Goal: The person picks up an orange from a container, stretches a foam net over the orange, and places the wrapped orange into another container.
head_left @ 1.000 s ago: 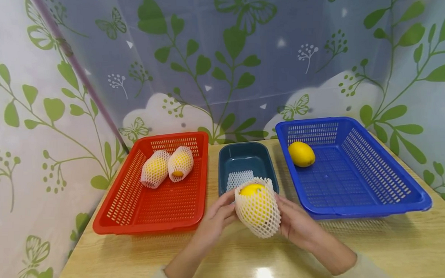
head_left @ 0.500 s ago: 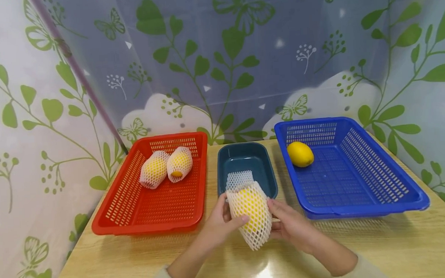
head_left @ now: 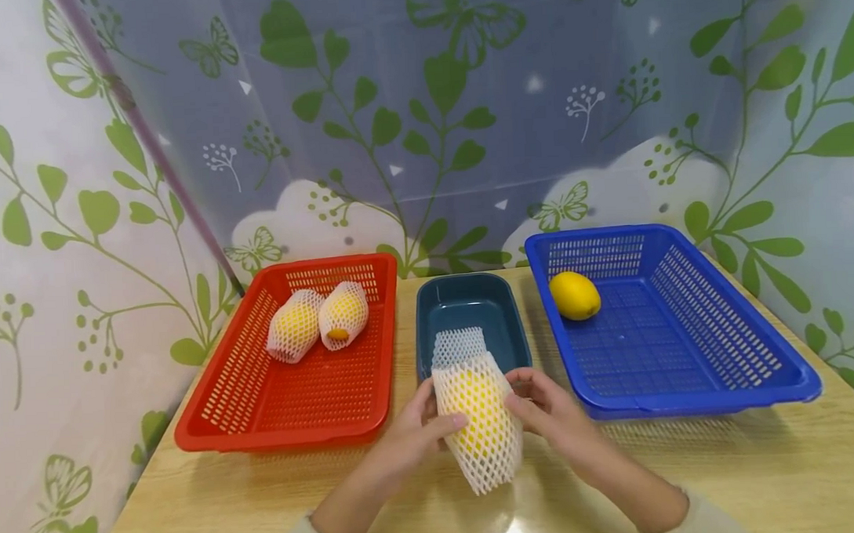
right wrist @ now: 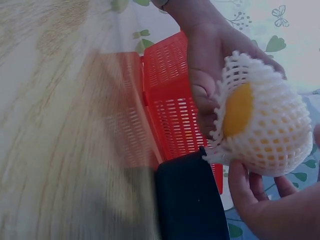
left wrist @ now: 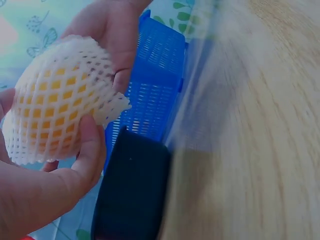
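A yellow lemon (head_left: 474, 410) sits inside a white foam net sleeve (head_left: 492, 468), held above the table in front of the teal tray. My left hand (head_left: 412, 433) grips the sleeved lemon from the left, thumb across its near face. From the right, my right hand (head_left: 555, 419) holds the sleeve with thumb and fingertips at its side. The right wrist view shows the bare orange-yellow end of the lemon (right wrist: 238, 110) through one open mouth of the sleeve. More foam net (head_left: 459, 345) lies in the teal tray (head_left: 470, 284), just behind the held lemon.
At the left stands a red basket (head_left: 292, 437) with two sleeved lemons (head_left: 295, 326) in it. A blue basket (head_left: 693, 402) at the right holds one bare lemon (head_left: 575, 296). All stand on a wooden table (head_left: 266, 499) before a leaf-patterned curtain (head_left: 393, 103).
The sleeved lemon has tilted and shifted slightly left and toward me; its bare end no longer shows in the head view. My left thumb has come over its front; the right fingers have shifted.
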A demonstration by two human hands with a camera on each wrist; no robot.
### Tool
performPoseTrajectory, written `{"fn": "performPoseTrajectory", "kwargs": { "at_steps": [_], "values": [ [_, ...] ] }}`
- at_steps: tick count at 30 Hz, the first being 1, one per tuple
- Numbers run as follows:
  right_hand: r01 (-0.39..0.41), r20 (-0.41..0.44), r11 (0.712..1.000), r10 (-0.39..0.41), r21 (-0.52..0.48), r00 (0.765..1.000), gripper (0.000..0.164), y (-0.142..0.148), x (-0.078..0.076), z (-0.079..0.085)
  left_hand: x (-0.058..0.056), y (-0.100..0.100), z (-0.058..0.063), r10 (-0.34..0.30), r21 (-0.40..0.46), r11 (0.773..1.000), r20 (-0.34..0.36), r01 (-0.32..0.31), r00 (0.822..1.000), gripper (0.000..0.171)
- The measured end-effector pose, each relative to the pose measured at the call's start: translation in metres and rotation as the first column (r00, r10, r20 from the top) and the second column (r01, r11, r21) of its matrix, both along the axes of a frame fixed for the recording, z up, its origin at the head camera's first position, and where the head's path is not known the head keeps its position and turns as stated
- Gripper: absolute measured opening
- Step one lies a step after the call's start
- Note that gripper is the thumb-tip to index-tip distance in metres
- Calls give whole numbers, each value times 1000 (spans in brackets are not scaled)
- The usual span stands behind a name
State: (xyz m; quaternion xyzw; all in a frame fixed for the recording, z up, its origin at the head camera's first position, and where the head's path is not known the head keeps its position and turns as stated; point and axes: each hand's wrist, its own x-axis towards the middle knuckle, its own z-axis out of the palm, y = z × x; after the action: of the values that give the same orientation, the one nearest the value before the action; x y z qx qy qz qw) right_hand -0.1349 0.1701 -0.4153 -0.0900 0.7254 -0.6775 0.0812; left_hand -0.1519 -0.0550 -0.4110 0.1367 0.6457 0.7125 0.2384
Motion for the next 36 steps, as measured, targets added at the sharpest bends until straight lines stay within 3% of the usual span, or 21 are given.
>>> {"fn": "performPoseTrajectory", "kwargs": {
  "at_steps": [6, 10, 13, 18, 27, 32, 36],
  "values": [
    [-121, -33, 990, 118, -73, 992, 51, 4, 2, -4, 1, 6, 6, -30, -73, 997, 22, 32, 999, 70],
    [-216, -9, 954, 219, -206, 976, 55, 4, 2, -9, 3, 13, 6, -38, -137, 990, 26, 41, 999, 69],
    [-238, 27, 936, 253, -261, 967, 59, 2, 2, -13, 5, 17, 3, -37, -138, 990, 35, 41, 999, 66],
    [-242, 50, 931, 265, -272, 963, 60, 2, 1, -18, 6, 20, 0, -35, -122, 992, 42, 39, 999, 64],
    [-261, -4, 923, 271, -282, 963, 47, 2, -2, -18, 7, 15, 3, -41, -160, 986, 14, 42, 999, 64],
    [-242, -32, 936, 242, -254, 970, 44, 2, -1, -15, 5, 10, 3, -43, -142, 989, 24, 46, 999, 68],
    [-201, -8, 957, 204, -209, 979, 52, 3, -1, -12, 2, 6, 2, -59, -84, 995, 48, 62, 997, 68]
  ]
}}
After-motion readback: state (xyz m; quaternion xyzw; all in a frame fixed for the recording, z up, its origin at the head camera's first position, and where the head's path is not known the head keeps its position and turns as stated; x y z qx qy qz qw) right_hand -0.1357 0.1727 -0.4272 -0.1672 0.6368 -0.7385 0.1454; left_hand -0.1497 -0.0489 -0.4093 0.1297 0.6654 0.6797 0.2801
